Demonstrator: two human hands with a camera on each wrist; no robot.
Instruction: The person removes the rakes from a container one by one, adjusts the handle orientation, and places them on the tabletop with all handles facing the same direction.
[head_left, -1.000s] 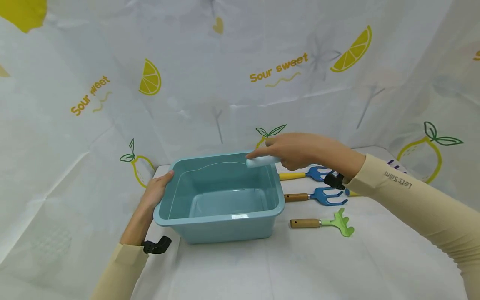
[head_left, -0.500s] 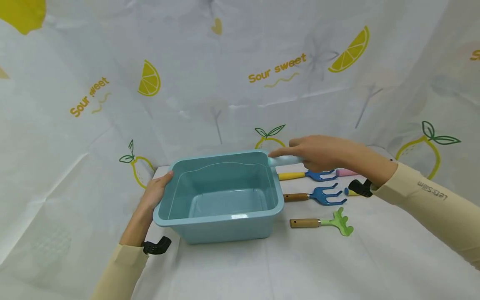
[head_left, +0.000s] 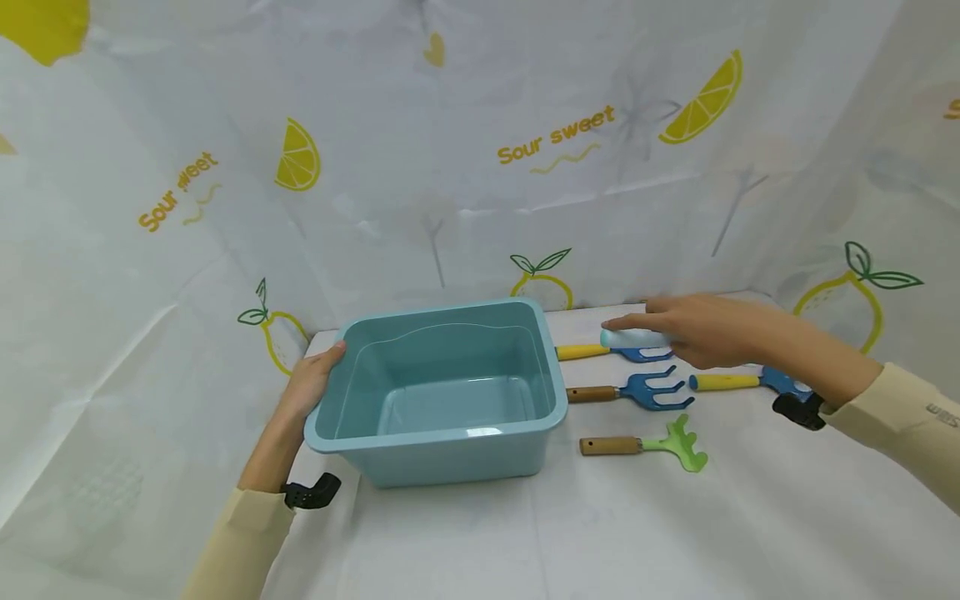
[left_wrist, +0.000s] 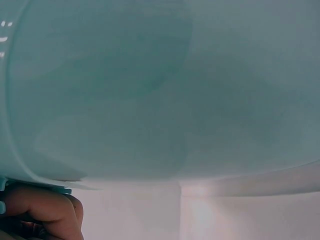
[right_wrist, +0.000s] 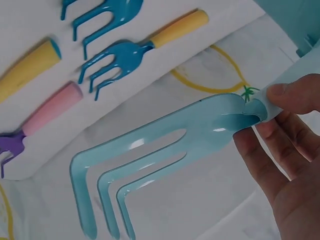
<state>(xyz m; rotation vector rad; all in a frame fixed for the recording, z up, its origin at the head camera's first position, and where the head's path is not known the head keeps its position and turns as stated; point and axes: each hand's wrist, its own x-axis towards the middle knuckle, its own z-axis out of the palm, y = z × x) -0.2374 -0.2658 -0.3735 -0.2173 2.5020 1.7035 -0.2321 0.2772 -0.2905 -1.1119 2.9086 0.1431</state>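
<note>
My left hand (head_left: 309, 383) grips the left rim of a light blue-green plastic basin (head_left: 450, 460), its thumb over the edge; in the left wrist view, curled fingers (left_wrist: 47, 207) show below the basin's wall. In my right hand (head_left: 712, 330) is a pale blue three-pronged hand rake (right_wrist: 215, 120), pinched by its handle (head_left: 636, 338) with the index finger along it. The right wrist view shows its bent prongs pointing away from the hand; in the head view the hand covers them. This hand is right of the basin, over the laid-out tools.
Right of the basin lie a yellow-handled blue hand rake (head_left: 583, 352), a wooden-handled blue one (head_left: 592, 394) and a green one (head_left: 611, 447). Farther right is another yellow-handled tool (head_left: 723, 382). A pink-handled purple tool (right_wrist: 53, 107) shows in the right wrist view.
My right hand has moved right with the pale blue hand rake, from over the basin's right side to over the tools. The left hand and the basin have stayed in place.
</note>
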